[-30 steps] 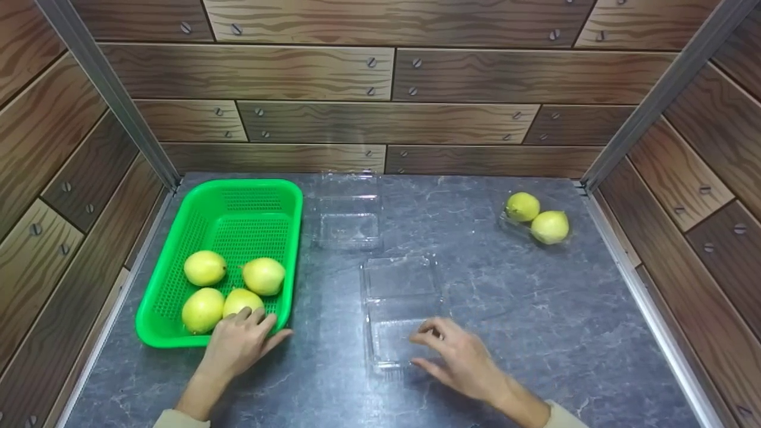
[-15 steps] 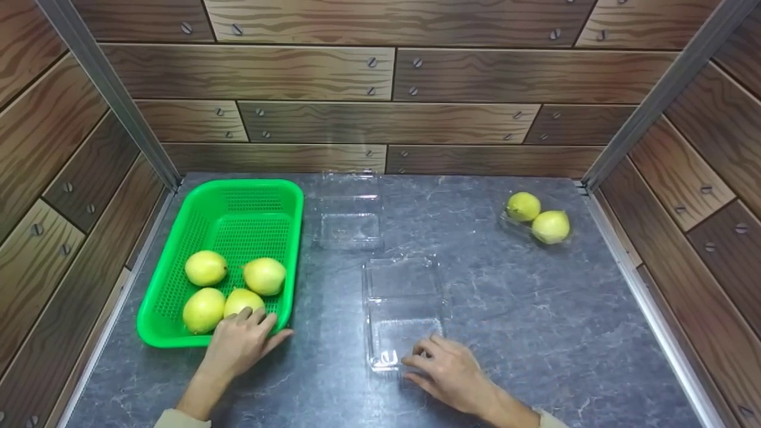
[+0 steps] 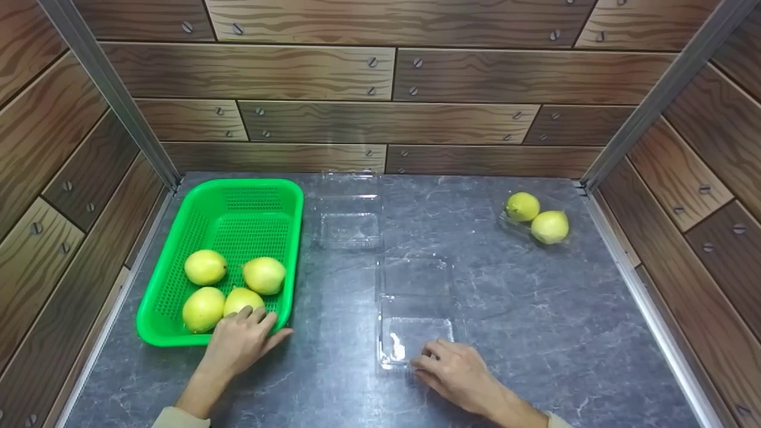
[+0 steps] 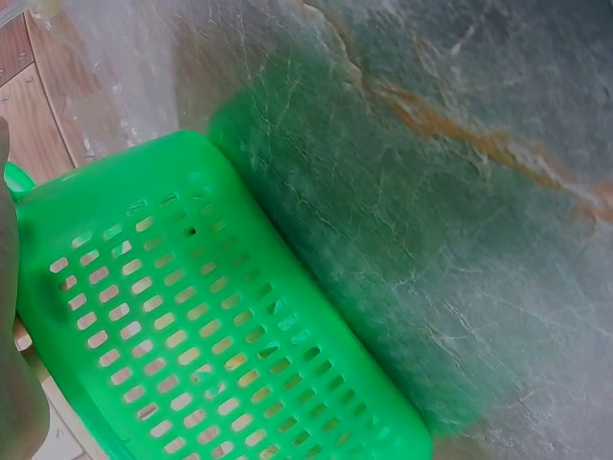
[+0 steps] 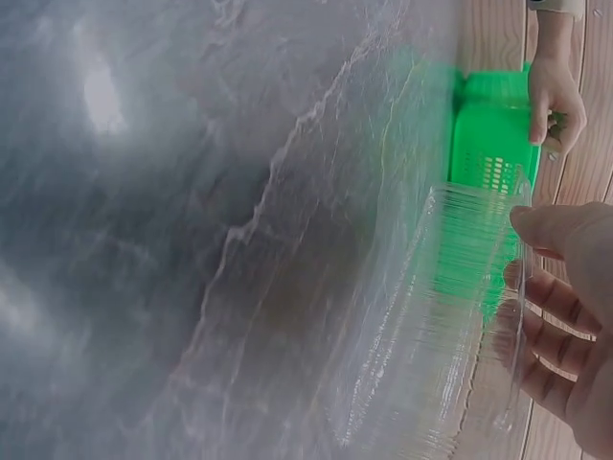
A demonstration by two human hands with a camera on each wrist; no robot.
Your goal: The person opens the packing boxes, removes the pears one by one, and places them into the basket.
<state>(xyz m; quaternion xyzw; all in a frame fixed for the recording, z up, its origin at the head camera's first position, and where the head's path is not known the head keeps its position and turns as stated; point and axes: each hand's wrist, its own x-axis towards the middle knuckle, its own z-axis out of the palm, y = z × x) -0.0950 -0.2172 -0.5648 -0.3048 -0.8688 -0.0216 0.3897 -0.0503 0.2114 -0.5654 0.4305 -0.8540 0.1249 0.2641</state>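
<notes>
My left hand [image 3: 238,342] lies over the near right corner of a green plastic basket [image 3: 297,238]. Its fingers bend over the rim above a yellow-green pear [image 3: 242,299], and the thumb stays outside. More pears, among them one [image 3: 204,310] at the left, sit in the basket's near half. At the near edge of an open, clear plastic clamshell box [image 3: 416,309], my right hand [image 3: 455,371] pinches the rim. In the right wrist view, thumb and fingers lie on either side of that clear edge [image 5: 522,364]. Nothing shows inside this box.
Another open clear clamshell box [image 3: 349,226] stands behind, right beside the basket. At the back right, two pears [image 3: 550,227] sit in a clear container. Wood-patterned walls [image 3: 315,71] and metal posts [image 3: 660,89] enclose the grey marbled table [image 3: 535,333] on three sides.
The right hand has come down to the clear box's near edge, and the box has shifted a little to the right. My left hand and the basket have stayed put.
</notes>
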